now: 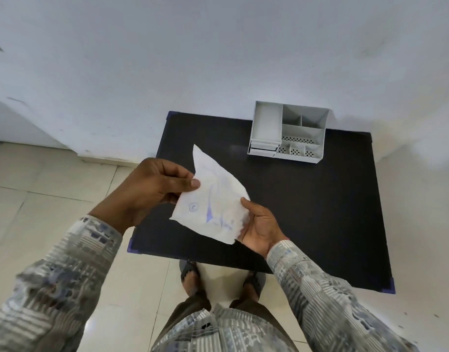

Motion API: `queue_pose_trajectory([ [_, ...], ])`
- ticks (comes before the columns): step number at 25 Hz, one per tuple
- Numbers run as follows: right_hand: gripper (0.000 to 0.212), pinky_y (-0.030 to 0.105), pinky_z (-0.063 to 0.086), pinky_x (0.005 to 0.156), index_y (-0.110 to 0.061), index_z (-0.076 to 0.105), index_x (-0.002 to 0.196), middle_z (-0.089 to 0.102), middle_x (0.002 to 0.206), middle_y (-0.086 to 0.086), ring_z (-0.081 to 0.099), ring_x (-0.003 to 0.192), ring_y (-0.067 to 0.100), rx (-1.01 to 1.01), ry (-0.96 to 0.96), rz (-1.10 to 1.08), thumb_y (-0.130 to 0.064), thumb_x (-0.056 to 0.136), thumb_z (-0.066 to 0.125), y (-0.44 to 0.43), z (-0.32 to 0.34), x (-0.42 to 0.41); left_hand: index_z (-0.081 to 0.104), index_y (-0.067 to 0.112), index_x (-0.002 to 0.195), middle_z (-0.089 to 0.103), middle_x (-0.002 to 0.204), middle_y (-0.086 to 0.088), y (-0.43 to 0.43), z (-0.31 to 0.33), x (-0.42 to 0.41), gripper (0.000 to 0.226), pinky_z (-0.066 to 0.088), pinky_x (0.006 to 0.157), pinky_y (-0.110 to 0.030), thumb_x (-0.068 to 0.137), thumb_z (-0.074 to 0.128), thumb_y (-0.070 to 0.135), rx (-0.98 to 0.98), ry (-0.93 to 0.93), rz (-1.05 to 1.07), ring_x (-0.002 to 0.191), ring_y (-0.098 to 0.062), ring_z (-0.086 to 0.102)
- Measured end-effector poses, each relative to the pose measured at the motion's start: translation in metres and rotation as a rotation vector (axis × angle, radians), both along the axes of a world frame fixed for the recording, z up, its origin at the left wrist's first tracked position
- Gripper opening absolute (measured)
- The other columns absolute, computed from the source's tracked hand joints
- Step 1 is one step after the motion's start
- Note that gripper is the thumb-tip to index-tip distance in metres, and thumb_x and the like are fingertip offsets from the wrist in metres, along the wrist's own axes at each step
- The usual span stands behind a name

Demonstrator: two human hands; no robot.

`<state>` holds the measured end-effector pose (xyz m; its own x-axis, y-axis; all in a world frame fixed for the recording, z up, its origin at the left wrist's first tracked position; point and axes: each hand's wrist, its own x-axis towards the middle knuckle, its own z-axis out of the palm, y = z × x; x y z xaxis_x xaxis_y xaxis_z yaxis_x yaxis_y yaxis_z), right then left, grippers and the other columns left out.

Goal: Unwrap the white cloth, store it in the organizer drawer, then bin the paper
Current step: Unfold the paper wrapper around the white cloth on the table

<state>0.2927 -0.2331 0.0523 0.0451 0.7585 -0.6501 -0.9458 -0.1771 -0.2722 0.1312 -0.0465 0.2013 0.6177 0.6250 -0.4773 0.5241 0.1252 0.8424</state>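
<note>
Both hands held the white paper packet [213, 207] above the black desk [307, 199]: left hand [152, 189] pinching its upper edge, right hand [259, 224] cupping its lower corner. Unwrapping seemed underway; cloth unseen. Next, peel it open. The organizer [289, 133] stood beyond, drawers shut.
</note>
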Motion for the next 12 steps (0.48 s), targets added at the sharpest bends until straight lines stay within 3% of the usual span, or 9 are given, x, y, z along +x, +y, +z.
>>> queue_pose_trajectory([
  [3,0.037,0.059,0.043,0.116,-0.011,0.074,0.131,0.070,0.139,0.017,0.069,0.125,0.037,0.017,-0.004,-0.013,-0.018,0.095,0.067,0.005,-0.005,-0.004,0.068,0.007,0.084,0.072,0.082,-0.008,0.004,-0.012,-0.008,0.022,0.053,0.073,-0.039,0.082,0.078,0.027,-0.103,-0.085,0.188,0.074,-0.027,0.070],
  [5,0.042,0.062,0.042,0.116,-0.010,0.068,0.138,0.067,0.143,0.019,0.066,0.129,0.039,0.017,-0.015,0.013,-0.016,0.097,0.066,0.009,-0.009,-0.008,0.066,0.014,0.089,0.070,0.085,-0.004,0.010,-0.025,-0.011,0.033,0.051,0.064,-0.031,0.075,0.087,0.034,-0.001,0.080,0.137,0.075,-0.026,0.069],
  [7,0.047,0.065,0.040,0.117,-0.010,0.061,0.146,0.063,0.147,0.020,0.061,0.135,0.041,0.013,-0.010,0.059,-0.018,0.100,0.064,0.014,-0.015,-0.013,0.071,0.017,0.102,0.077,0.093,-0.001,0.014,-0.039,-0.017,0.032,0.059,0.064,-0.032,0.078,0.091,0.023,0.114,0.199,0.073,0.083,-0.026,0.077],
  [9,0.045,0.064,0.041,0.116,-0.009,0.062,0.145,0.064,0.146,0.020,0.061,0.134,0.042,-0.017,0.011,0.059,-0.019,0.101,0.063,0.021,-0.023,-0.018,0.072,0.020,0.110,0.081,0.097,-0.001,0.021,-0.051,-0.024,0.038,0.065,0.071,-0.038,0.078,0.091,0.012,0.030,0.126,0.081,0.087,-0.026,0.079],
  [12,0.041,0.062,0.046,0.113,-0.010,0.063,0.142,0.069,0.140,0.018,0.066,0.129,0.039,-0.125,-0.049,0.081,-0.020,0.102,0.063,0.030,-0.039,-0.027,0.065,0.026,0.118,0.076,0.099,0.008,0.033,-0.086,-0.037,0.047,0.059,0.071,-0.029,0.080,0.088,0.010,0.203,0.161,0.029,0.089,-0.018,0.074],
])
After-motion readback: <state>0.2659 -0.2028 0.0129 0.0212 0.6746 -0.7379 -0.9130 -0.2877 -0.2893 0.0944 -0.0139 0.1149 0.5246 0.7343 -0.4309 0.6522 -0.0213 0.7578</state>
